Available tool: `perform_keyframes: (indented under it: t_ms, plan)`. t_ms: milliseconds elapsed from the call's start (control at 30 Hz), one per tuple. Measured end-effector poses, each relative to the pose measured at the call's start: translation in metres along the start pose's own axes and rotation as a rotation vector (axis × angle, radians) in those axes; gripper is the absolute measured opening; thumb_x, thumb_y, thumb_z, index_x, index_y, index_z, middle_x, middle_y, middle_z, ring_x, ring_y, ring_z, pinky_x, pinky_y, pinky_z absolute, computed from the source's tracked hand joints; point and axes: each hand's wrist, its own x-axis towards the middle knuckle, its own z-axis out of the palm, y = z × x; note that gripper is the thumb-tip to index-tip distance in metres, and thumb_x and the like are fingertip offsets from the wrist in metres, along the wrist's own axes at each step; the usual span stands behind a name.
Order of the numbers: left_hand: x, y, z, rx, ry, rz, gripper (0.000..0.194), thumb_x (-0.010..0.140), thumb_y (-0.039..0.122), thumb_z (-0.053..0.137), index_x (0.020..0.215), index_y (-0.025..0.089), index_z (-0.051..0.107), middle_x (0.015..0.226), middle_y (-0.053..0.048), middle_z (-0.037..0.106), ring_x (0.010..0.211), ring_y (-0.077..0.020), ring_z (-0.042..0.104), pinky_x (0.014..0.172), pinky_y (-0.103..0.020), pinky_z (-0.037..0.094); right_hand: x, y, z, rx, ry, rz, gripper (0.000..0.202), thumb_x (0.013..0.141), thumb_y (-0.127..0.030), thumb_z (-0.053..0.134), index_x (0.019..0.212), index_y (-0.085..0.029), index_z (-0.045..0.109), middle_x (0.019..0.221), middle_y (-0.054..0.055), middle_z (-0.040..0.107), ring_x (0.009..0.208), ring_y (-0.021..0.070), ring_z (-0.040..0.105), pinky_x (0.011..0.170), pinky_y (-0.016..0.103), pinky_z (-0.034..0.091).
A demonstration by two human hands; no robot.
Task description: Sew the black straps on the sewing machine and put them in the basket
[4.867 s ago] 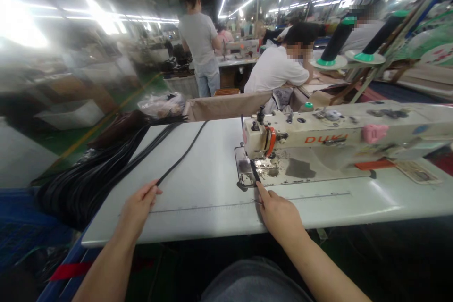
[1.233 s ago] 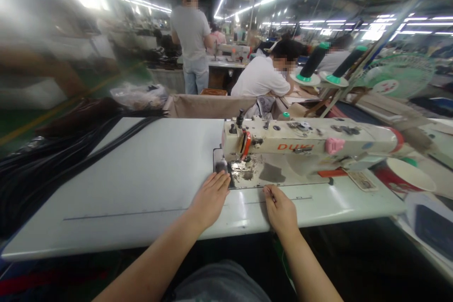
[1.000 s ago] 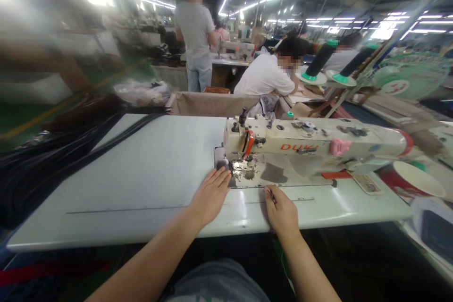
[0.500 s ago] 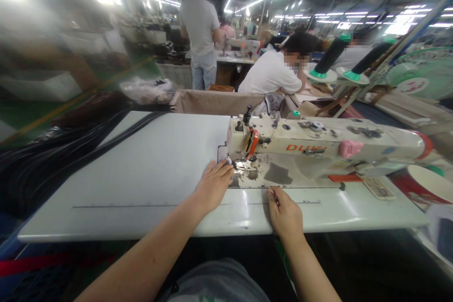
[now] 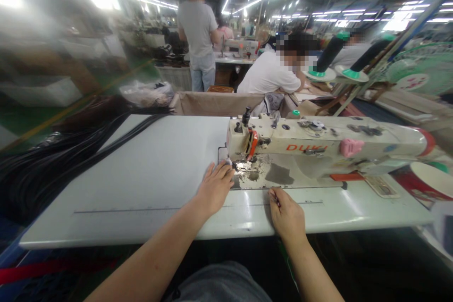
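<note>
A cream sewing machine point(image 5: 304, 139) with orange lettering stands on the pale table point(image 5: 148, 160). My left hand point(image 5: 215, 188) lies palm down just left of the needle area, its fingers stretched out by the metal plate point(image 5: 244, 166). Whatever may be under those fingers is hidden. My right hand point(image 5: 286, 206) rests at the front edge of the machine bed, fingers curled round a small dark object whose kind I cannot make out.
Long black strips point(image 5: 53, 165) hang over the table's left end. Behind the table is a beige fabric bin point(image 5: 212, 103). Two black thread cones point(image 5: 329, 56) stand at the back right. One person point(image 5: 198, 28) stands beyond; another point(image 5: 265, 73) leans over a surface.
The whole view has shifted slightly. Both hands keep nearly the same places on the table and the machine bed.
</note>
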Motion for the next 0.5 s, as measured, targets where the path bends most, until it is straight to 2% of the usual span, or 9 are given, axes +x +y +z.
perform_keyframes:
  t_ms: [100, 167, 300, 367, 500]
  plan:
    - [0.002, 0.0, 0.0, -0.026, 0.017, -0.005, 0.039, 0.102, 0.025, 0.053, 0.14, 0.021, 0.059, 0.151, -0.01, 0.055, 0.151, -0.0292, 0.038, 0.127, -0.057, 0.029, 0.0, 0.0, 0.0, -0.014, 0.015, -0.02, 0.033, 0.101, -0.035, 0.04, 0.1, -0.021, 0.07, 0.089, 0.009, 0.078, 0.075, 0.0234, 0.071, 0.067, 0.031, 0.047]
    - [0.01, -0.005, 0.001, -0.094, 0.031, -0.01, 0.034, 0.101, 0.025, 0.054, 0.132, 0.022, 0.065, 0.144, -0.009, 0.06, 0.145, -0.0289, 0.046, 0.124, -0.053, 0.037, 0.0, -0.002, 0.0, -0.03, 0.025, -0.025, 0.033, 0.101, -0.035, 0.04, 0.1, -0.021, 0.07, 0.088, 0.009, 0.078, 0.075, 0.0236, 0.071, 0.067, 0.031, 0.047]
    - [0.043, -0.027, 0.003, -0.24, 0.041, -0.083, 0.03, 0.099, 0.017, 0.049, 0.113, 0.02, 0.074, 0.129, -0.009, 0.067, 0.121, -0.023, 0.065, 0.11, -0.038, 0.054, 0.001, -0.005, -0.001, -0.056, 0.029, -0.015, 0.033, 0.101, -0.033, 0.04, 0.097, -0.02, 0.07, 0.085, 0.009, 0.077, 0.072, 0.0236, 0.07, 0.064, 0.031, 0.044]
    - [0.063, -0.038, 0.005, -0.247, 0.009, -0.068, 0.032, 0.098, 0.015, 0.048, 0.116, 0.019, 0.074, 0.132, -0.009, 0.066, 0.118, -0.0228, 0.066, 0.108, -0.036, 0.055, 0.001, -0.006, -0.001, -0.064, 0.025, -0.01, 0.031, 0.1, -0.031, 0.041, 0.096, -0.02, 0.07, 0.083, 0.009, 0.076, 0.07, 0.0236, 0.069, 0.063, 0.031, 0.043]
    - [0.091, -0.051, 0.009, -0.245, -0.035, 0.033, 0.031, 0.098, 0.018, 0.052, 0.12, 0.021, 0.074, 0.138, -0.006, 0.066, 0.128, -0.0233, 0.06, 0.115, -0.036, 0.048, 0.0, -0.006, -0.002, -0.067, 0.019, -0.007, 0.029, 0.099, -0.029, 0.042, 0.097, -0.02, 0.069, 0.083, 0.008, 0.076, 0.07, 0.0228, 0.069, 0.064, 0.03, 0.042]
